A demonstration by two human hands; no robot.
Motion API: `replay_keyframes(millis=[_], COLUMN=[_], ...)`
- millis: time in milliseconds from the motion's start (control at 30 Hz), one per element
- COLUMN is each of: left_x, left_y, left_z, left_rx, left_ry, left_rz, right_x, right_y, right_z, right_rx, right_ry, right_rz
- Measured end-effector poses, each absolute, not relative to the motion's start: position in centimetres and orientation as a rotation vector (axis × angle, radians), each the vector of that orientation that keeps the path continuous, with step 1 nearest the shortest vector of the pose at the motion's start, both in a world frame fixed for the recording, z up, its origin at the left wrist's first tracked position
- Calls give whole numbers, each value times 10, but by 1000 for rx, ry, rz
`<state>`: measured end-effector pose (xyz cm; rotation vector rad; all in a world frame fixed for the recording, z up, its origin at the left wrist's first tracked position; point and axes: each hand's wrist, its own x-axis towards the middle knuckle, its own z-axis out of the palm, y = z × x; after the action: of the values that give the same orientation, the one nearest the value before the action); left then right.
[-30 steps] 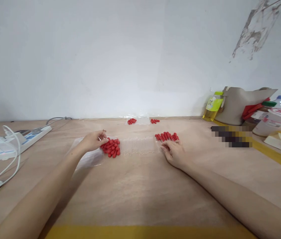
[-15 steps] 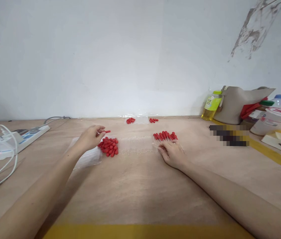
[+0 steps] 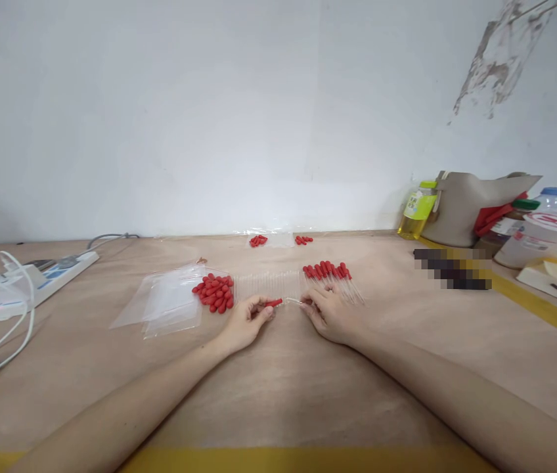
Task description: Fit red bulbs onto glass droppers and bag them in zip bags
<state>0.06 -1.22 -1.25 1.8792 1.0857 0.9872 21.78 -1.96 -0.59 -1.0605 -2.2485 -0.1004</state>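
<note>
One red bulb is pinched in the left hand; one clear tube is gripped in the right hand; their facing ends are close together.

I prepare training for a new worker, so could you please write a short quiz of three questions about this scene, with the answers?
1. Which holds a red bulb: A) left hand, B) right hand, C) both?
2. True or false: the row of clear tubes lies between the pile of loose red bulbs and the red-tipped tubes.
3. What is between the right hand's fingertips?

Key: 1. A. 2. True. 3. A thin clear tube.
</note>
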Motion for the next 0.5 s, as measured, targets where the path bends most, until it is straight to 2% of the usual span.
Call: replay_keyframes(millis=[267, 500], left_x=[0, 4], left_y=[-12, -20], left_z=[-14, -7], left_rx=[1953, 2312], left_ry=[1113, 1197], left_rz=[989, 1046], right_x=[214, 209], right_y=[-20, -28], right_z=[-4, 3], right_rx=[-1075, -1029], right_ry=[-2290, -2290], right_rz=[-116, -27])
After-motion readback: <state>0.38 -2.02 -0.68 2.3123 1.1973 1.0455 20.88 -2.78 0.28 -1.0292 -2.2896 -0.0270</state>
